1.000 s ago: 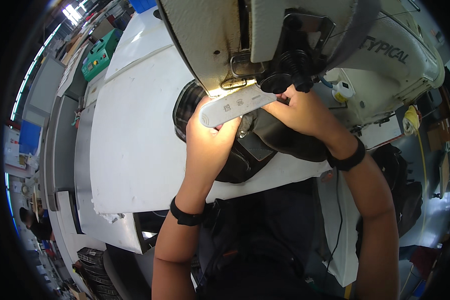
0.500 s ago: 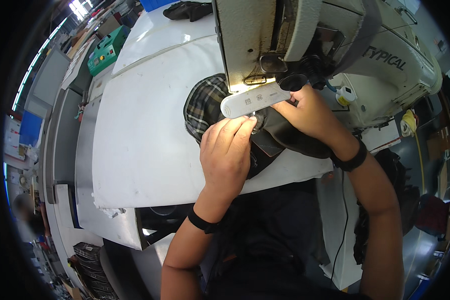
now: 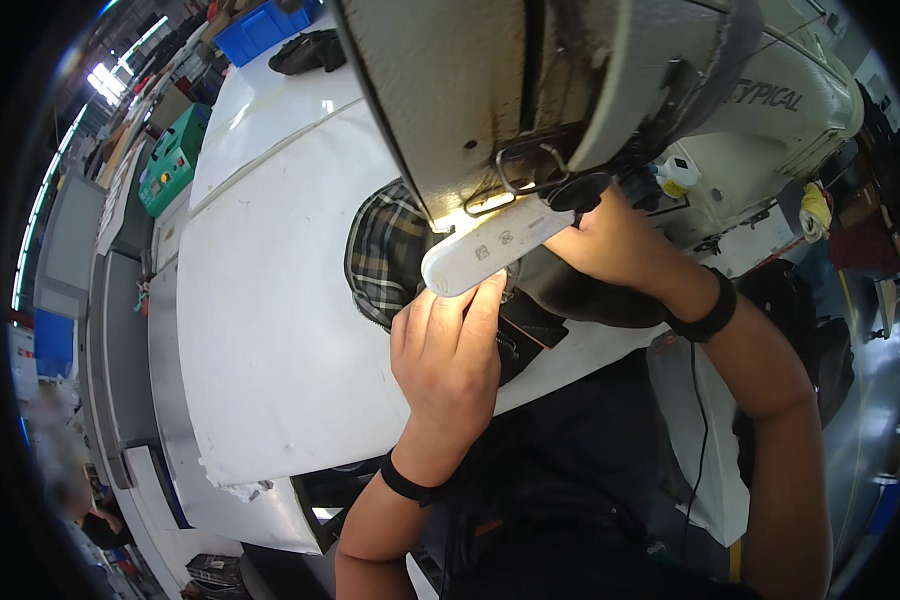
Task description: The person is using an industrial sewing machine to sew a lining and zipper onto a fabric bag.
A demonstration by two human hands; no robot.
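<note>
A dark sewn piece with brown-and-black plaid fabric [image 3: 382, 255] lies under the head of a sewing machine [image 3: 500, 90]. My left hand [image 3: 448, 355] presses on the near side of the piece, its fingers close together and the tips bent onto the cloth by a small metal ring. Over those fingertips juts a pale grey bar [image 3: 490, 245], beside the lit needle area, which it partly hides. My right hand [image 3: 615, 240] grips the smooth dark part [image 3: 595, 290] of the same piece on the right. Its fingers are partly hidden behind the bar and a black knob.
The white table [image 3: 270, 330] spreads out to the left, with a dark cloth item [image 3: 308, 52] and a blue bin [image 3: 260, 35] at its far end. A green box-shaped device [image 3: 173, 160] stands at the far left. A yellow cloth [image 3: 815, 212] hangs right of the machine.
The view has shifted, and the machine head looks larger and closer. Both hands stay on the plaid-lined piece, with little visible movement against it.
</note>
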